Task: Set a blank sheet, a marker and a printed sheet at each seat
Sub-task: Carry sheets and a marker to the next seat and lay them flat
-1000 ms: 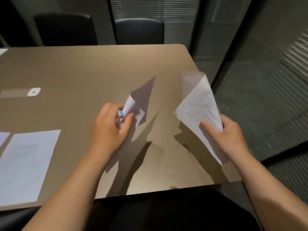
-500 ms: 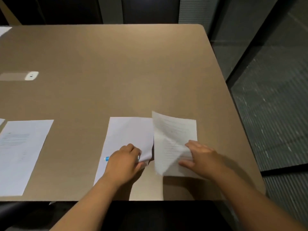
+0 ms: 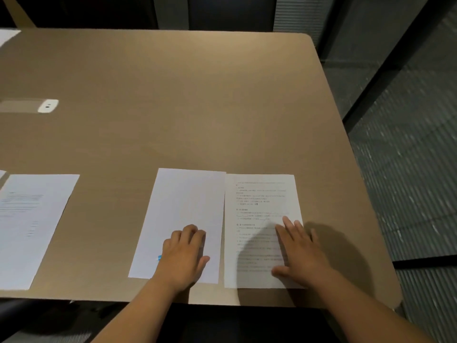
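A blank white sheet lies flat near the front edge of the brown table. Right beside it, edge to edge, lies a printed sheet. My left hand rests on the lower part of the blank sheet with its fingers curled round a marker; only the marker's blue tip shows at the hand's left side. My right hand lies flat on the printed sheet, fingers straight and spread.
Another printed sheet lies at the seat to the left, with a further paper's corner at the frame edge. A white cable-port cover sits in the table's left. A sheet corner shows far left. The table's right edge drops to a grey floor.
Both sheets went from held in the air to lying flat side by side. My right hand flattened the printed sheet; my left hand lowered the blank sheet, still holding the marker.
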`<state>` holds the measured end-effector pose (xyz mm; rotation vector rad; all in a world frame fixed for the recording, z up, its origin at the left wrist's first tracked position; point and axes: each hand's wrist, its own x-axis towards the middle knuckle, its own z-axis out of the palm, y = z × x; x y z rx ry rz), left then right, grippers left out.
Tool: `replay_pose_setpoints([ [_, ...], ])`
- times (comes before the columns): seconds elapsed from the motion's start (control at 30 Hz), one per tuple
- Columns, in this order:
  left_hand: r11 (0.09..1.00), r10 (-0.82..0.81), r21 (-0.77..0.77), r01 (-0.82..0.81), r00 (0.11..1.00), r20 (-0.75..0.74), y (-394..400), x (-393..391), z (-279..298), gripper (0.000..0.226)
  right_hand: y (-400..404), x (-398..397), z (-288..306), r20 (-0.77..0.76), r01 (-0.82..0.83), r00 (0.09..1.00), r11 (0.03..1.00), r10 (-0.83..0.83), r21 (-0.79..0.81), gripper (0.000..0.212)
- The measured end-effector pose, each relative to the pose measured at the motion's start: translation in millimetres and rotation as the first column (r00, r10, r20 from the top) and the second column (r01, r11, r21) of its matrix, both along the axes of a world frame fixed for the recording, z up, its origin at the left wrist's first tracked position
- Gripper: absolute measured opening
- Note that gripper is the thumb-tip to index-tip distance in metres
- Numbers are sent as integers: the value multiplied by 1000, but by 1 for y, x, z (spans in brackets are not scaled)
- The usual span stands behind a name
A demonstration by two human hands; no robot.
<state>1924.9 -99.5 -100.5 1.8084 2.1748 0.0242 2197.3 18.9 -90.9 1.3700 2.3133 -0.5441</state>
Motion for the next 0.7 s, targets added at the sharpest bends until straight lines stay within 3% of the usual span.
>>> replay_pose_setpoints([
  [0.13, 1000, -21, 17, 21, 1000, -4, -2, -1, 5, 52, 1, -1, 7, 22, -22, 1000, 998, 21, 61, 109],
  [0.23, 995, -19, 93, 17, 1000, 17, -6, -6, 15, 51, -6, -16, 19, -53, -54, 997, 990, 62, 134, 98],
  [0.37, 982, 9, 187, -18, 999, 47, -23, -29, 42, 41, -32, -70, 59, -243, -48, 969, 999, 52, 19, 52],
  [0.47, 969, 65, 232, -87, 993, 102, -52, -57, 74, 30, -65, -122, 94, -329, -165, 930, 986, 167, 33, 26],
  [0.57, 921, 249, 252, -297, 947, 203, -98, -95, 114, 21, -107, -178, 128, -383, -319, 858, 939, 343, 126, 32],
  [0.7, 848, 426, 283, -448, 894, 140, -168, -150, 157, 30, -160, -256, 168, -423, -467, 747, 858, 512, 214, 36],
])
